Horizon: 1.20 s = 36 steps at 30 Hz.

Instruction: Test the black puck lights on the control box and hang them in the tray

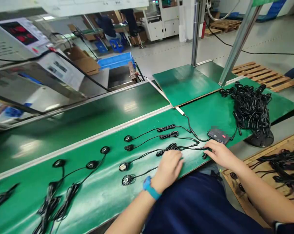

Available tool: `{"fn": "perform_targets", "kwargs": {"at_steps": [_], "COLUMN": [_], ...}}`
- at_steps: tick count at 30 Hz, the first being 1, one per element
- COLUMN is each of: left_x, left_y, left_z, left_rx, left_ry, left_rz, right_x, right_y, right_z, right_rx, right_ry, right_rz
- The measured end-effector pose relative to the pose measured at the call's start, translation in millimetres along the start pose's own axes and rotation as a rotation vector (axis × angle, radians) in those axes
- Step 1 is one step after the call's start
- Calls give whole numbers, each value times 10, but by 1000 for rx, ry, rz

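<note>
My left hand (168, 167), with a blue band at the wrist, is curled closed over the black cable (147, 171) of the nearest round device (126, 180). The part of that cable under the palm is hidden. A bundled cable (167, 149) touches its fingertips. My right hand (220, 154) pinches a black cable connector (207, 149) at the table's near edge. Just beyond it lies a flat black box (218, 136) with a red mark, with cables at both ends. Two more small round devices (128, 138) with bundled leads lie farther back, roughly parallel.
A heap of black cables (252, 104) sits at the right end of the green table (100, 201). More corded devices (92, 164) lie at left. A raised green board (185, 84) and metal posts (195, 35) stand behind. Below right is a wooden crate (254, 159) of cables.
</note>
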<state>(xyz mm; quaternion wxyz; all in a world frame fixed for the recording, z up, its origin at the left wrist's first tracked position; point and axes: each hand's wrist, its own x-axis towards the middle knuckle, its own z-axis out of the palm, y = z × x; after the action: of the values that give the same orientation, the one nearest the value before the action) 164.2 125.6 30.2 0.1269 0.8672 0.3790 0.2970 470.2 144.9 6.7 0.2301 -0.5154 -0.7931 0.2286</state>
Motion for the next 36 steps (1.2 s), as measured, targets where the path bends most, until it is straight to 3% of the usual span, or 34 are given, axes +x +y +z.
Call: {"fn": "perform_targets", "kwargs": {"at_steps": [3,7,14,20,23,26,29,32,36], "left_x": [367,627,683,586,429,279,222,299,579], "left_y": [187,144,101,144,222,198,129,113,46], "left_z": [317,496,682,887,868,747,574,467,533], "left_rx": [48,206,277,182,140,151,82,-8,73], "left_ry": [-171,-309,-275,-270,-208,-174,-173,-152,-150], "left_rz": [50,12,57,88,-19,-148,-142,-82,-134], "right_x": [30,45,11,5,-22,-15,-12,-12,15], "right_y": [47,205,416,334,230,230,257,210,117], "right_z": [28,42,144,107,84,82,99,140,179], "right_rx": [4,6,62,102,130,180,209,156,115], "right_ry": [-12,-18,-52,-62,-87,4,85,111,127], "right_rz": [-15,-52,-63,-87,-76,-24,-5,-16,14]}}
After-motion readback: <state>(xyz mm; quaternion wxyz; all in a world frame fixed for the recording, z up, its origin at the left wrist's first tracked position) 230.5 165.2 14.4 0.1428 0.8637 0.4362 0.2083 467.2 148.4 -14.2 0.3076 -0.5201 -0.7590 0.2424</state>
